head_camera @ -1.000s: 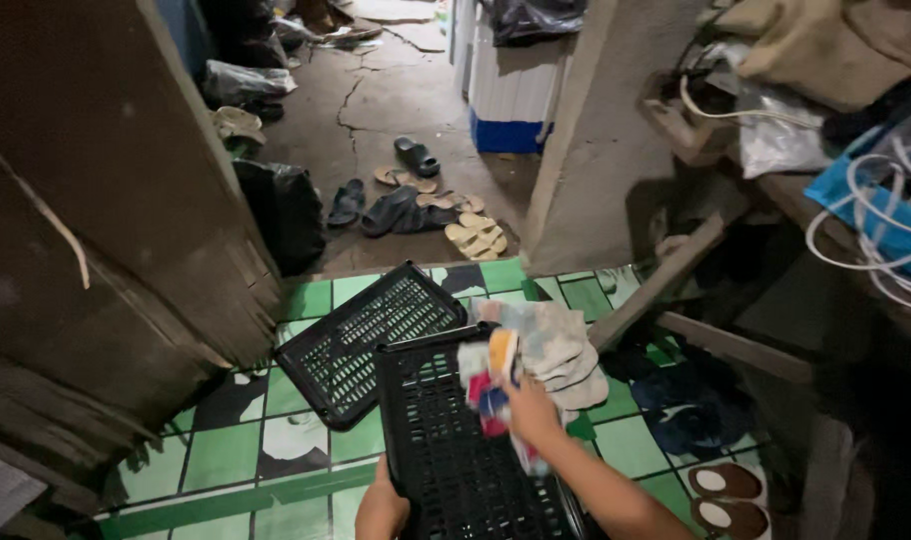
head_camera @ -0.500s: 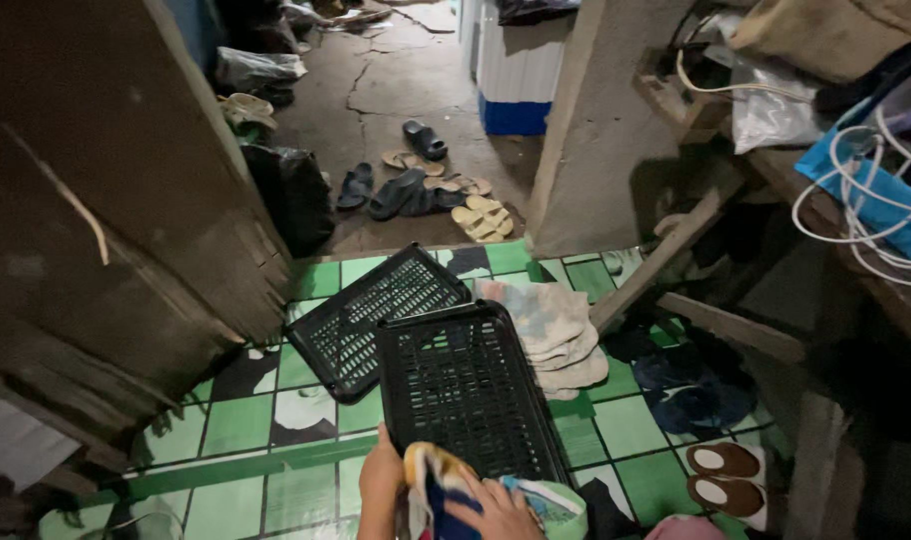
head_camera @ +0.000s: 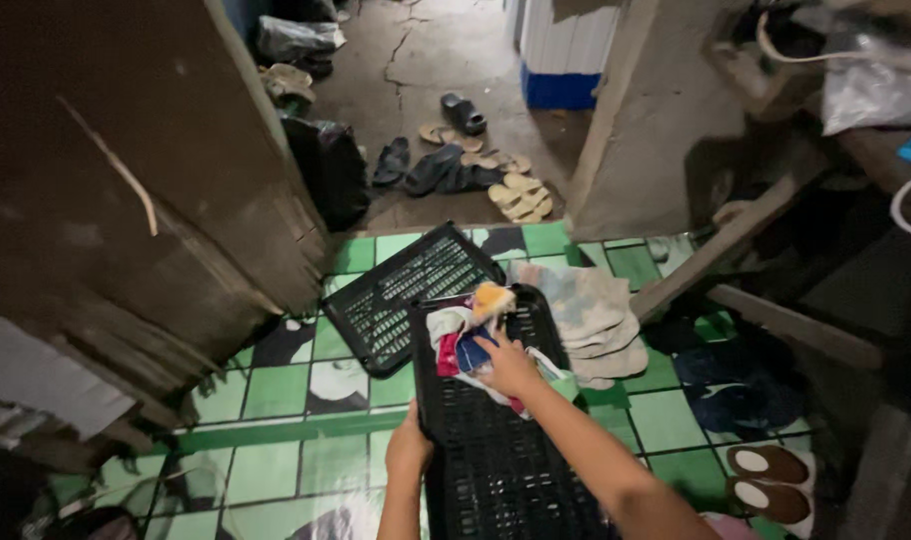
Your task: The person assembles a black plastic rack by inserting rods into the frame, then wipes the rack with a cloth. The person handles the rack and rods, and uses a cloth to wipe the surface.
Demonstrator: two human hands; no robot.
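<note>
Cloth is going onto the near black crate (head_camera: pixel 506 450) right now: the right hand (head_camera: pixel 509 366) is pressing down flat on a bundle of mixed cloth (head_camera: pixel 468 345), white, red, blue and orange-yellow, which is lying on the far end of the crate's slatted top. The fingers are lying spread over the fabric rather than curled around it, so this looks like setting down or arranging, not lifting. The left hand (head_camera: pixel 409 448) is closing on the crate's left rim, thumb over the edge, bracing it against the green tiled floor (head_camera: pixel 276 390).

As for progress, I'd judge this as early to midway. One bundle is sitting on the crate, and most of the slatted surface toward the person is showing bare. Just beyond and to the right, a pile of pale folded cloth (head_camera: pixel 591 320) is lying on the floor, touching or nearly touching the crate's far corner, apparently not yet dealt with. A second black crate (head_camera: pixel 406 295) is lying flat just behind and to the left, its corner tucked under or against the near one, with nothing on it.

Around the edges, sandals (head_camera: pixel 476 170) are scattering across the concrete beyond the tiles, and brown slippers (head_camera: pixel 766 480) are sitting at lower right.
</note>
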